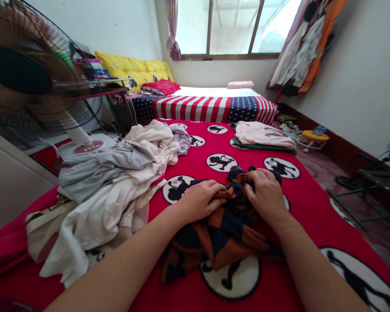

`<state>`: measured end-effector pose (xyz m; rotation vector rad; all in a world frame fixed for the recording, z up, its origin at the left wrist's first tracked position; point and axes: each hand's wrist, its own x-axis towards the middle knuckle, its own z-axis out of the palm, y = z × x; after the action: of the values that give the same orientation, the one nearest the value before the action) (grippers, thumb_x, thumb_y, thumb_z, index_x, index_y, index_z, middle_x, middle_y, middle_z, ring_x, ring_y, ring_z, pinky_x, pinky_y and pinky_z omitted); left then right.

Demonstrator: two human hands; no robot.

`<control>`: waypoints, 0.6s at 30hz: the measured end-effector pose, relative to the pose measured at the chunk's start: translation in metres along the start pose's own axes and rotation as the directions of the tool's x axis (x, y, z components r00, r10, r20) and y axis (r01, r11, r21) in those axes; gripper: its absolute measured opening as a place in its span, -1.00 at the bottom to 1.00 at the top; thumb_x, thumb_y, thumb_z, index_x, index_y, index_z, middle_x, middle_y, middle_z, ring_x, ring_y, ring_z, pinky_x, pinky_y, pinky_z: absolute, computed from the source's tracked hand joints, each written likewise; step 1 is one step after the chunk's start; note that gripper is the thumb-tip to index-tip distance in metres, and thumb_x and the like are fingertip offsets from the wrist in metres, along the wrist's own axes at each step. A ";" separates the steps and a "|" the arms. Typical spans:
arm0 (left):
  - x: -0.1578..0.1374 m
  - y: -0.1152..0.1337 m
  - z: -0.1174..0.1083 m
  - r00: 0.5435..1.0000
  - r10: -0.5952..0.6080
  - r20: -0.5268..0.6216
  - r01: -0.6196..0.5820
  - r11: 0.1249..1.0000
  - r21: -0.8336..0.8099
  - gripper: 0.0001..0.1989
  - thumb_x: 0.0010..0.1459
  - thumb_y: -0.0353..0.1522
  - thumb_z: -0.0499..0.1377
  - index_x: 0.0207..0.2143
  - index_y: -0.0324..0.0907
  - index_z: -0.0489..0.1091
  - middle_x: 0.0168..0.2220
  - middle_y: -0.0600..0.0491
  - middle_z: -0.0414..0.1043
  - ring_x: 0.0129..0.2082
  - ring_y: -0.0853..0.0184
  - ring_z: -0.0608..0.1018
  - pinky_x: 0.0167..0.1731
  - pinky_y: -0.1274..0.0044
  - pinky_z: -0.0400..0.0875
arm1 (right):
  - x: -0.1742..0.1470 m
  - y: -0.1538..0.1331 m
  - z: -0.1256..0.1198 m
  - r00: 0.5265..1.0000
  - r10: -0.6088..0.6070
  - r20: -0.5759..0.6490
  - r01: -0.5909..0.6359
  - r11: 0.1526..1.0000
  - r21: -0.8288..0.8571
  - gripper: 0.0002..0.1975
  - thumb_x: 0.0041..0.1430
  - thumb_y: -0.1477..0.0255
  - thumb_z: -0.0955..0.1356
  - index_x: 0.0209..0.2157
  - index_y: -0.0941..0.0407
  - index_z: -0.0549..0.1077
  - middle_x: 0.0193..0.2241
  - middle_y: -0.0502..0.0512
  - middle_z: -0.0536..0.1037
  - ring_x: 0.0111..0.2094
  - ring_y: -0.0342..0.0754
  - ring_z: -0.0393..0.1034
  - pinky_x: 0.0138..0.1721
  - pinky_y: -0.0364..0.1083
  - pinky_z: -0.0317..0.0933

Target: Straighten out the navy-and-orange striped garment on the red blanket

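Observation:
A crumpled brown-and-navy striped garment (221,229) lies on the red bedspread (195,160), which has round white patches with black figures. At its upper left edge, my left hand (203,199) is closed with the fingers curled into the cloth. My right hand (264,193) grips bunched cloth at the upper right, its fingertips partly hidden in the folds. A small gap separates the two hands. Whether the garment is a shirt or something else cannot be told from its folds.
To the left lies a loose heap of white and grey clothes (126,169). Folded pink and green clothes (263,134) sit at the far right of the bedspread. A fan (81,141) stands at left, a yellow stool (313,136) at right. Another bed (195,108) is beyond.

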<state>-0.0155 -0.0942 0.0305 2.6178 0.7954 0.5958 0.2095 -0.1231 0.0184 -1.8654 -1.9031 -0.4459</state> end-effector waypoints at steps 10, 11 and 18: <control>0.000 0.000 0.001 1.000 -0.001 0.002 0.001 1.000 0.003 -0.74 0.26 -0.31 0.13 -0.01 -0.17 0.38 -0.03 -0.01 0.44 -0.05 0.23 0.51 -0.02 0.47 0.38 | 0.000 0.000 0.000 1.000 0.007 0.003 -0.007 1.000 0.003 -0.97 0.12 0.48 0.27 -0.37 0.11 0.35 -0.19 0.18 0.53 0.07 0.17 0.27 0.01 0.05 0.19; 0.000 0.000 0.001 1.000 -0.001 0.003 0.001 1.000 0.003 -0.74 0.26 -0.31 0.13 -0.01 -0.17 0.38 -0.03 -0.01 0.44 -0.05 0.23 0.51 -0.02 0.47 0.38 | 0.000 0.000 0.000 1.000 0.007 0.003 -0.007 1.000 0.003 -0.97 0.12 0.49 0.27 -0.37 0.11 0.35 -0.19 0.19 0.53 0.07 0.17 0.27 0.00 0.05 0.20; 0.000 0.000 0.001 1.000 0.000 -0.001 0.000 1.000 0.005 -0.74 0.26 -0.31 0.13 -0.01 -0.16 0.37 -0.04 0.00 0.44 -0.06 0.24 0.51 -0.03 0.48 0.38 | 0.000 0.000 0.001 1.000 0.004 -0.005 -0.004 1.000 0.008 -0.97 0.12 0.49 0.28 -0.36 0.11 0.36 -0.20 0.19 0.53 0.07 0.17 0.27 0.00 0.06 0.20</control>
<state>-0.0151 -0.0939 0.0296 2.6218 0.7985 0.5964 0.2093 -0.1225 0.0180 -1.8611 -1.8946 -0.4403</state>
